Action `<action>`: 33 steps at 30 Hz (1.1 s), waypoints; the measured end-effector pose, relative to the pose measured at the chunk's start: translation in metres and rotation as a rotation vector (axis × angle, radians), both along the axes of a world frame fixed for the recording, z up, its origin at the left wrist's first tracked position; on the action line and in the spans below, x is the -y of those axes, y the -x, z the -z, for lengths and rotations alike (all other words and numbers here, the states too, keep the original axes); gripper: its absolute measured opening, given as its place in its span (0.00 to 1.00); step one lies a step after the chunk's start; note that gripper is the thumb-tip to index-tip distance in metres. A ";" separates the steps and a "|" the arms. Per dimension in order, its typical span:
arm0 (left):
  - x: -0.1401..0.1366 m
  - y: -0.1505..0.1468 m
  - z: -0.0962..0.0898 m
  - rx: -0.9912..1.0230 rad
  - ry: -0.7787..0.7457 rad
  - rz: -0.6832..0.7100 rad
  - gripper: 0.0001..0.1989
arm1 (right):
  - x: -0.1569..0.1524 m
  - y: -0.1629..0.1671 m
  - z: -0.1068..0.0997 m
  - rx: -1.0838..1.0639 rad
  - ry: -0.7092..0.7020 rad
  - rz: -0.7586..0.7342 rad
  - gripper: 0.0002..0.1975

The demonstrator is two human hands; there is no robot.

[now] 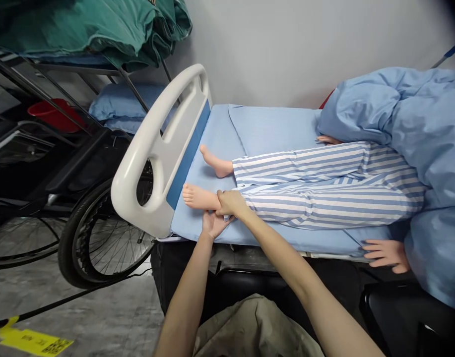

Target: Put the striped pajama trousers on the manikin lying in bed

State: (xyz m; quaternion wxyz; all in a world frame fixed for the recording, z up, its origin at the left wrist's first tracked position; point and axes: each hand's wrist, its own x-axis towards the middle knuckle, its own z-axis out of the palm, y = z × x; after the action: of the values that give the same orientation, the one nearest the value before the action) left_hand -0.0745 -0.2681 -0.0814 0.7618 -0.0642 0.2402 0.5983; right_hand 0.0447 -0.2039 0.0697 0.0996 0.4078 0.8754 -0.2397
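Observation:
A manikin in blue-and-white striped trousers (305,198) lies on its back on the bed, both legs stretched out and both feet bare. My right hand (232,202) is wrapped over the ankle of the nearer foot (199,197), just past the trouser cuff. Below that ankle, my left hand (213,224) is palm up and cups the heel from underneath; some of its fingers are hidden by the leg and my right hand. The farther foot (220,166) rests on the light-blue sheet (275,124), touched by neither hand.
A white footboard (125,173) rises beyond the toes. Blue bedding (394,106) covers the manikin's upper body, with one manikin hand (389,254) sticking out over the near edge. To the left are a wheelchair wheel (78,238), a red basin (58,114) and a rack with green bedding (100,25).

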 end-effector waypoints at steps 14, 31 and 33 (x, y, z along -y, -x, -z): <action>0.001 -0.004 -0.006 -0.034 0.007 -0.044 0.27 | 0.006 0.007 -0.004 0.071 -0.089 0.014 0.26; 0.001 -0.003 -0.008 0.034 -0.010 0.002 0.21 | -0.003 0.017 -0.013 0.129 -0.081 0.020 0.22; 0.002 -0.002 -0.007 0.019 0.008 -0.013 0.20 | -0.003 0.019 -0.011 0.154 -0.071 0.018 0.22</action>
State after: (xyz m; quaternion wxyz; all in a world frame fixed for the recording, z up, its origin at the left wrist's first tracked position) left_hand -0.0726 -0.2697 -0.0747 0.7598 -0.0746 0.2346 0.6018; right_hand 0.0259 -0.2006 0.0804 0.1499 0.4360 0.8694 -0.1774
